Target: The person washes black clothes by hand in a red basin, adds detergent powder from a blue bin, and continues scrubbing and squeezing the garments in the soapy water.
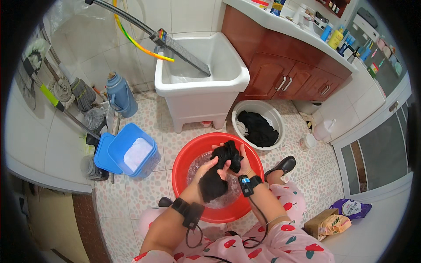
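A bunched piece of black cloth (226, 153) is held in both hands above a red basin (179, 163). My left hand (207, 168) is closed round its left side, the thumb lying along the cloth. Closed on its right side is my right hand (244, 163), with some fingertips hidden behind the fabric. The lower end of the cloth hangs loose beside my left wrist, over bubbly water (221, 202) in the basin. What garment it is cannot be made out. Each wrist wears a black strap with a small device and a cable.
Behind the basin stand a white tub (270, 109) of dark clothes and a white washing sink (197, 90) with a mop across it. To the left are a blue bin (155, 155) with white powder, a blue flask (121, 97) and several mops. A cardboard box (319, 222) stands at lower right.
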The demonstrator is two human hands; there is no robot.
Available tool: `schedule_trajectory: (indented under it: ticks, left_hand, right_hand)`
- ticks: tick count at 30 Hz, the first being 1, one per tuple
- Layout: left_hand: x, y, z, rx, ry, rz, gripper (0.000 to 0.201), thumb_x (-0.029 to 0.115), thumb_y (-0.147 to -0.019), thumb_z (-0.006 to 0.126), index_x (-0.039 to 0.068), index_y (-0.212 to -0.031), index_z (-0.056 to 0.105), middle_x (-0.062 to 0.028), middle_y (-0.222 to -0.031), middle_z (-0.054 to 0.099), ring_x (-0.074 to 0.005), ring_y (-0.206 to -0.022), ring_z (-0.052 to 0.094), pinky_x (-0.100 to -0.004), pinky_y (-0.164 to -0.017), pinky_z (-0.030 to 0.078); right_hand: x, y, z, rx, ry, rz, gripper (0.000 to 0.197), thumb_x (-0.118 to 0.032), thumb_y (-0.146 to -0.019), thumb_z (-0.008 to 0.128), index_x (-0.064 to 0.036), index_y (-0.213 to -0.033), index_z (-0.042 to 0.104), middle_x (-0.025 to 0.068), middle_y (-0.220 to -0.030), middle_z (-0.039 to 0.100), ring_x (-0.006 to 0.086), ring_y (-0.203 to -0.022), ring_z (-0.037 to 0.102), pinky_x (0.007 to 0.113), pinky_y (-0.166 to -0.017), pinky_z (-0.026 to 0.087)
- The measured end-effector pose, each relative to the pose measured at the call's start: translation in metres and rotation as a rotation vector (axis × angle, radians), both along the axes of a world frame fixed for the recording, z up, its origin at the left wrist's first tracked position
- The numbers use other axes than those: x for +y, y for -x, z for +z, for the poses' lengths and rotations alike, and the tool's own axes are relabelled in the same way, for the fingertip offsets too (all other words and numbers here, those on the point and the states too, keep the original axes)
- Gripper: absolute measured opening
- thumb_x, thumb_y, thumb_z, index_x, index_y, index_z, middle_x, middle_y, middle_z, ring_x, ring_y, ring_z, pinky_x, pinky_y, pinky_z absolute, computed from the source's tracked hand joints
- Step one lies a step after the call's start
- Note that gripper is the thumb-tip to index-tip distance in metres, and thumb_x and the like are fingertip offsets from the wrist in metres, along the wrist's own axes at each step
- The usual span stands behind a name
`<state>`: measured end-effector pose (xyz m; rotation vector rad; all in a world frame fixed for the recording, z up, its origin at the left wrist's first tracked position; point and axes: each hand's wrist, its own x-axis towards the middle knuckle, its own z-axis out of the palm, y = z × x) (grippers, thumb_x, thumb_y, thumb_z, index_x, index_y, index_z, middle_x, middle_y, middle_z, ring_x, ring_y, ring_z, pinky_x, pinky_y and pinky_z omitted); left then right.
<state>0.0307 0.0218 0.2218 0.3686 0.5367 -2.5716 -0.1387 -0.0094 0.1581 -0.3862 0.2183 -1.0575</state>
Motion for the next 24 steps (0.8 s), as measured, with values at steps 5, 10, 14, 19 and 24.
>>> schedule_trajectory:
  ticks: [5,10,14,19,24]
  left_hand:
    - [-0.008,-0.003,0.003,0.030,0.098,0.070,0.041,0.037,-0.091,0.054,0.007,-0.119,0.049,-0.0032,-0.068,0.051,-0.0135,-0.060,0.054,-0.0232,-0.058,0.049]
    - [-0.014,-0.001,0.005,0.167,0.038,0.087,0.045,0.036,-0.090,0.054,0.008,-0.125,0.048,-0.0030,-0.067,0.052,-0.0135,-0.059,0.055,-0.0240,-0.057,0.049]
    - [-0.008,0.004,0.020,-0.095,0.161,0.072,0.038,0.034,-0.089,0.056,0.007,-0.116,0.052,-0.0028,-0.068,0.055,-0.0130,-0.056,0.056,-0.0254,-0.053,0.049]
    - [-0.002,0.001,0.008,-0.427,0.346,-0.140,0.024,0.031,-0.086,0.062,0.007,-0.086,0.056,-0.0015,-0.072,0.058,-0.0114,-0.056,0.056,-0.0251,-0.047,0.048]
    - [0.007,0.022,-0.002,-0.624,0.680,-0.293,0.024,0.029,-0.087,0.061,0.006,-0.082,0.057,-0.0009,-0.069,0.056,-0.0104,-0.056,0.055,-0.0245,-0.048,0.045]
  right_hand:
    - [0.019,-0.003,-0.003,-0.242,-0.115,-0.040,0.077,-0.059,-0.079,0.057,-0.0043,-0.131,0.041,0.0158,-0.128,0.047,0.0319,-0.116,0.048,0.052,-0.100,0.038]
    - [0.013,-0.003,0.005,-0.179,-0.116,-0.031,0.078,-0.052,-0.075,0.066,-0.0041,-0.131,0.039,0.0144,-0.129,0.045,0.0292,-0.110,0.053,0.055,-0.094,0.043]
    - [0.006,-0.003,0.015,0.202,-0.387,-0.136,0.038,-0.037,-0.082,0.066,-0.0067,-0.103,0.056,0.0062,-0.090,0.061,0.0146,-0.068,0.060,0.032,-0.057,0.052]
    - [-0.004,-0.001,0.045,0.623,-0.424,-0.087,0.026,-0.026,-0.081,0.066,-0.0040,-0.094,0.058,0.0081,-0.082,0.063,0.0169,-0.066,0.062,0.028,-0.053,0.052]
    - [-0.007,0.009,0.076,0.907,-0.307,0.046,0.028,-0.022,-0.079,0.067,-0.0013,-0.095,0.058,0.0096,-0.084,0.062,0.0202,-0.072,0.062,0.032,-0.062,0.052]
